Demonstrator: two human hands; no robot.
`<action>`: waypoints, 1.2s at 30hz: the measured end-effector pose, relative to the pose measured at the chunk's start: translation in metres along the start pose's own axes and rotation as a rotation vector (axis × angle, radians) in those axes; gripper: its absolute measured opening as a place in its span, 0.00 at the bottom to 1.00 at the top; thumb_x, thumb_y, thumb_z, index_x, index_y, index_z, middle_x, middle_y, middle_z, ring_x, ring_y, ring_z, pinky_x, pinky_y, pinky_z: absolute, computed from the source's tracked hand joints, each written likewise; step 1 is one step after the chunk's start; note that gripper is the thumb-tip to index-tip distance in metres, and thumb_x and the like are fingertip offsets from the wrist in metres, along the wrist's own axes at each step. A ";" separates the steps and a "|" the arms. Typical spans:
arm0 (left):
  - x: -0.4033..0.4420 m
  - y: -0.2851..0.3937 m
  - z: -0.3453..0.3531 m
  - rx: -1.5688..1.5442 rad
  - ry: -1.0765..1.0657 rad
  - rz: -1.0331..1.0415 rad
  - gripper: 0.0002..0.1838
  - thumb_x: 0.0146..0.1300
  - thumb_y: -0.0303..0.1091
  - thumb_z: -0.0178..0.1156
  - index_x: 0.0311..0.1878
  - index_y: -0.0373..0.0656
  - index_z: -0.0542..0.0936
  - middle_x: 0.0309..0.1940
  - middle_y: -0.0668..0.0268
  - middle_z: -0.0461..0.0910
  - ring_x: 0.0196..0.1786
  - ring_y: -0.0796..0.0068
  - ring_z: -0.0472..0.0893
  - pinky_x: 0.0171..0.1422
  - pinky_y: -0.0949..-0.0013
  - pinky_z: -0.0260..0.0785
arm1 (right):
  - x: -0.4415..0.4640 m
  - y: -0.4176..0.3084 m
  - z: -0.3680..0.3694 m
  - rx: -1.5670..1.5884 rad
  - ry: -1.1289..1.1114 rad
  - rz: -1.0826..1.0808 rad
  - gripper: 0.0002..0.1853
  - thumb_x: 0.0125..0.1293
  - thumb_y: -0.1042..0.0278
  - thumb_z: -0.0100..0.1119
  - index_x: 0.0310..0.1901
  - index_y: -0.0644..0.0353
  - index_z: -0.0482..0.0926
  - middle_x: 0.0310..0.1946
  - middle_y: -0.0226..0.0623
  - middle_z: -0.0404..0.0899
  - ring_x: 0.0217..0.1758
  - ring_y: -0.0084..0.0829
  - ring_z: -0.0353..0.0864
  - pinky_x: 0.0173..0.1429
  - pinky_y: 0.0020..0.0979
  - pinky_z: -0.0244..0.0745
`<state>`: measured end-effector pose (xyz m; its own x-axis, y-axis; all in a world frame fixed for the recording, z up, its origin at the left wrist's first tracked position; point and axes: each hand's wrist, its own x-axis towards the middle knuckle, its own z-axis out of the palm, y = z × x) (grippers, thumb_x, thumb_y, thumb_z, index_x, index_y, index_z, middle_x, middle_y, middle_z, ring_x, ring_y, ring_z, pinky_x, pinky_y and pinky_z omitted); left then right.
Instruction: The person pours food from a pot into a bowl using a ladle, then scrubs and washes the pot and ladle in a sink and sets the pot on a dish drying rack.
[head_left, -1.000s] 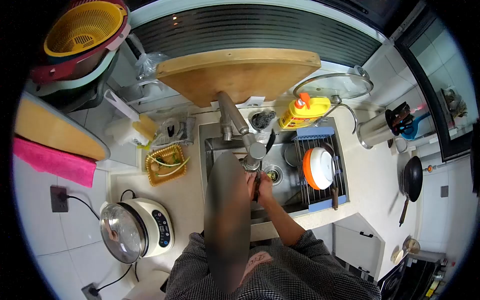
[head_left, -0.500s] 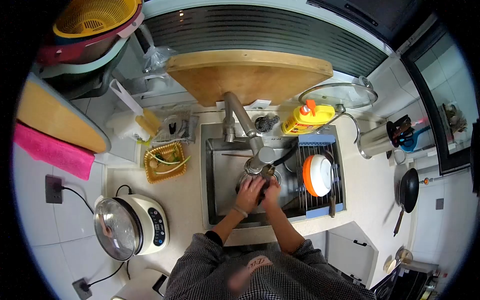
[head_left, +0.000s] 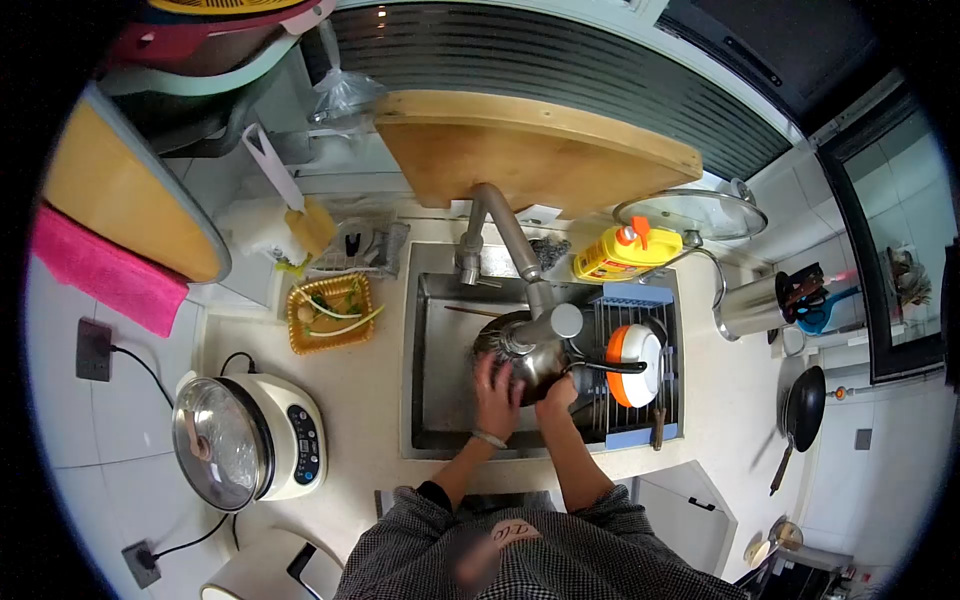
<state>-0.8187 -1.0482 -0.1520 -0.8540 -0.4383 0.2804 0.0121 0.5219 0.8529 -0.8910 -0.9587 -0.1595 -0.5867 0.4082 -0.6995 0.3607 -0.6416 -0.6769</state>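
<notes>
In the sink [head_left: 432, 375] a round dark metal pan [head_left: 540, 375] is tilted beneath the faucet head [head_left: 563, 322]. Its black handle [head_left: 615, 367] points right, over the dish rack. My left hand [head_left: 495, 400] lies against the pan's left side with its fingers spread. On the lower right edge of the pan is my right hand [head_left: 557, 395], its fingers closed round the rim and partly hidden. A thin brown stick [head_left: 468, 310] lies behind the pan in the sink.
A rack [head_left: 643, 438] with a white bowl [head_left: 641, 365] and an orange one fills the sink's right side. Behind stand a yellow bottle [head_left: 620, 252] and a wooden board [head_left: 530, 150]. At left are a yellow basket [head_left: 335, 342] and a cooker [head_left: 290, 440].
The pan has turned from a steep, mostly hidden position to show its round body, and its handle has swung to the right. My left hand has come into view. The camera view has shifted.
</notes>
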 end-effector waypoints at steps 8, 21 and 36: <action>0.056 -0.019 0.000 0.031 -0.198 -0.115 0.18 0.57 0.37 0.58 0.49 0.39 0.73 0.54 0.50 0.67 0.54 0.46 0.69 0.60 0.52 0.60 | -0.001 0.005 -0.005 -0.004 0.017 -0.183 0.16 0.64 0.61 0.43 0.37 0.69 0.73 0.34 0.39 0.73 0.32 0.38 0.72 0.38 0.40 0.69; 0.075 -0.102 -0.003 -0.005 -0.975 -0.544 0.32 0.60 0.61 0.46 0.53 0.41 0.73 0.56 0.55 0.70 0.59 0.58 0.69 0.59 0.63 0.62 | 0.014 -0.013 -0.047 -1.184 -0.873 -1.437 0.16 0.58 0.66 0.57 0.15 0.60 0.69 0.09 0.40 0.66 0.10 0.33 0.67 0.18 0.36 0.62; 0.001 -0.107 0.017 -0.719 0.107 -1.033 0.43 0.53 0.17 0.53 0.69 0.38 0.41 0.47 0.47 0.71 0.37 0.62 0.77 0.35 0.64 0.73 | 0.018 0.009 -0.048 -0.864 -0.534 -0.548 0.38 0.50 0.58 0.65 0.61 0.49 0.55 0.54 0.42 0.61 0.55 0.51 0.62 0.58 0.51 0.57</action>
<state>-0.8299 -1.0920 -0.2504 -0.5881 -0.4778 -0.6526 -0.3259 -0.5984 0.7319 -0.8635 -0.9260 -0.1891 -0.9756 0.0359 -0.2167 0.2180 0.2796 -0.9350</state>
